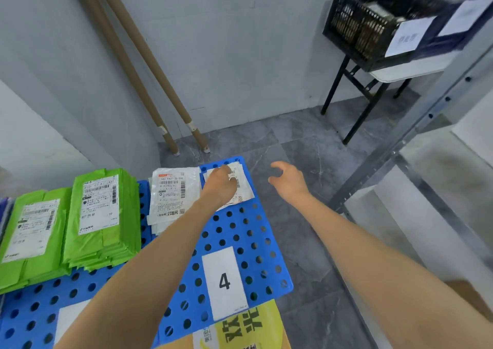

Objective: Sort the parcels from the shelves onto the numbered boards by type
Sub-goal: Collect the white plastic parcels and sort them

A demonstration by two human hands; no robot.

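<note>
A blue perforated board (240, 242) with a white label reading 4 (225, 282) lies on the floor. At its far end my left hand (220, 186) rests on a small white parcel (244, 186) with a shipping label, fingers bent over its top edge. Just left of it lies a stack of white parcels (173, 196). Two piles of green parcels (101, 215) sit on the neighbouring blue board (34, 311) to the left. My right hand (288, 179) hovers over the grey floor right of board 4, fingers loosely curled, holding nothing.
Two brown cardboard tubes (149, 63) lean in the wall corner. A black crate (373, 20) with a paper sign stands on a black-legged stand at the upper right. A metal shelf frame (416, 124) runs down the right side. A yellow bag (240, 330) lies at the board's near edge.
</note>
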